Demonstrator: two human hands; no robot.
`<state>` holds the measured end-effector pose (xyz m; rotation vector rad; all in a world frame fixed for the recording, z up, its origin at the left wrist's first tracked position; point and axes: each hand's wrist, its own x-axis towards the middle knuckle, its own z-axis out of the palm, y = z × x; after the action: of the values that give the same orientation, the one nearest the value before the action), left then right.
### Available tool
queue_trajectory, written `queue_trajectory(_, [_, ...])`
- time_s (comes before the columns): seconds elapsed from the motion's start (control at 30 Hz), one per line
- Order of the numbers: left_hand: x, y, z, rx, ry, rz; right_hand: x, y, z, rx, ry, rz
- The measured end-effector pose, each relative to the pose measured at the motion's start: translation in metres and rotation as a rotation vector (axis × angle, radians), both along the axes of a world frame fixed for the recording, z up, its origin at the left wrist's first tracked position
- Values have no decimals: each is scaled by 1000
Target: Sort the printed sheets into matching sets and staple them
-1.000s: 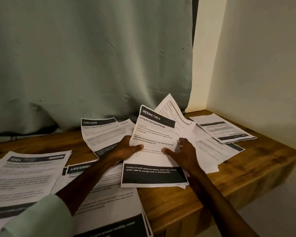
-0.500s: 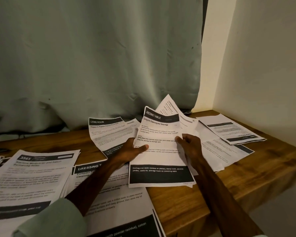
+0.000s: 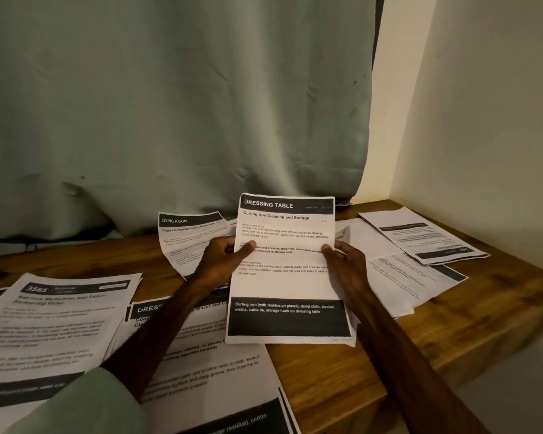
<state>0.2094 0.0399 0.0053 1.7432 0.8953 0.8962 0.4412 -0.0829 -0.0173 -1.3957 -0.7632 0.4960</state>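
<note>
A thin set of white printed sheets [image 3: 287, 283], its smooth top page bearing a black "DRESSING TABLE" header band and a black footer block, is being held tilted over the grained brown wooden table [image 3: 342, 371]. The left hand [image 3: 223, 258] is pinching the set's left edge, thumb on the front, while the right hand [image 3: 347, 264] is gripping its right edge. A curled white "LIVING ROOM" sheet [image 3: 188, 236] is lying just left of the set, a creased pale-green curtain [image 3: 170, 104] hanging behind.

Dim warm light, grey-green curtain [image 3: 170, 120] behind a wooden table [image 3: 342, 371], cream walls [image 3: 483, 120] at the right corner.
</note>
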Motion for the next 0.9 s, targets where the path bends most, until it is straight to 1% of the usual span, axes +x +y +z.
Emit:
queue_trajectory(0.07, [-7,9,5,-1,30,26,-8,-2,4,17,82,78])
queue_trajectory(0.13, [-20,22,11,68,68,152,-9,0,2,-1,109,116])
queue_trajectory(0.17, [-27,31,11,104,79,227,-8,1,-1,-33,66,75])
queue_trajectory(0.2, [-36,39,10,122,84,297,-4,2,-6,-73,-45,-9])
queue_trajectory(0.27, [-55,57,5,108,63,403,6,5,-15,-176,-346,-211])
queue_trajectory(0.33, [-72,72,-3,57,47,473,12,3,-16,-292,-532,-365])
queue_trajectory(0.4, [-85,80,-10,-1,56,501,17,2,-13,-463,-573,-434])
queue_trajectory(0.47, [-93,83,-15,-45,44,475,23,7,-14,-615,-535,-416])
queue_trajectory(0.5, [-94,82,-16,-58,35,441,26,10,-16,-648,-522,-398])
queue_trajectory(0.6, [-93,76,-14,-96,6,340,32,15,-22,-578,-542,-371])
queue_trajectory(0.7, [-94,73,-11,-157,-70,273,28,10,-15,-473,-505,-420])
queue_trajectory(0.77, [-94,73,-11,-216,-139,241,20,5,-4,-332,-505,-481])
queue_trajectory(0.83, [-92,70,-10,-279,-197,216,10,-1,11,-142,-551,-536])
queue_trajectory(0.9, [-86,63,-5,-313,-245,178,-2,-4,29,59,-594,-524])
